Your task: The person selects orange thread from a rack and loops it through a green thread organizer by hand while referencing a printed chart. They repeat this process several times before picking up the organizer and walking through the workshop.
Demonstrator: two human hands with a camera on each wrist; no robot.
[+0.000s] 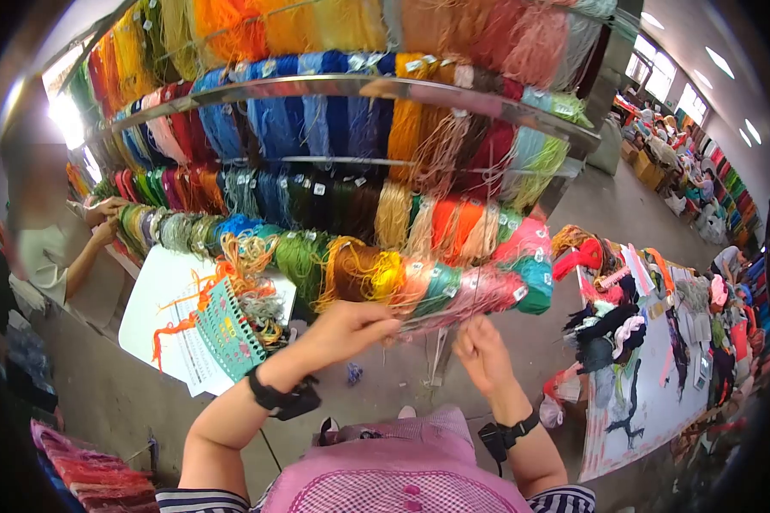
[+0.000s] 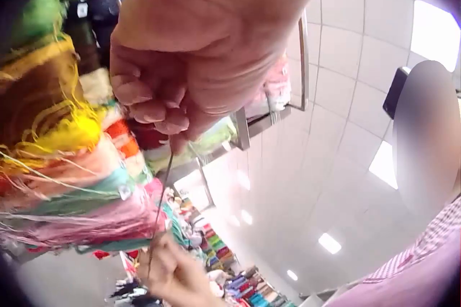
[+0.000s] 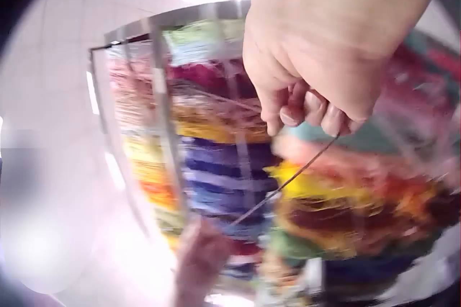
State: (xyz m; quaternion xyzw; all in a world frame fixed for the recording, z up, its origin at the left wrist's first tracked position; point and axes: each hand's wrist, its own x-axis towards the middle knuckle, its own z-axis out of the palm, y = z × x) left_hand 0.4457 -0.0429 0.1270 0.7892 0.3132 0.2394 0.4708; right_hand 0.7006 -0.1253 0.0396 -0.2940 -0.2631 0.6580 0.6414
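A thin dark thread (image 2: 165,188) runs taut between my two hands. My left hand (image 1: 349,333) pinches one end, its fingers curled in toward the palm. The other end is gripped by my right hand (image 1: 486,355), also with curled fingers. Just beyond both hands hang skeins on the lowest rail: a pink skein (image 1: 488,289), a teal skein (image 1: 534,286), a peach skein (image 1: 415,278) and a bright yellow skein (image 1: 387,272). In the right wrist view the thread slants across the blurred skeins behind it.
Tiered metal rails (image 1: 342,85) of colourful skeins rise in front. At left, a white board (image 1: 145,316) carries a teal spiral-bound card (image 1: 231,329) and loose orange threads. A table (image 1: 607,427) with more yarn stands at right. Another person (image 1: 47,248) handles skeins at far left.
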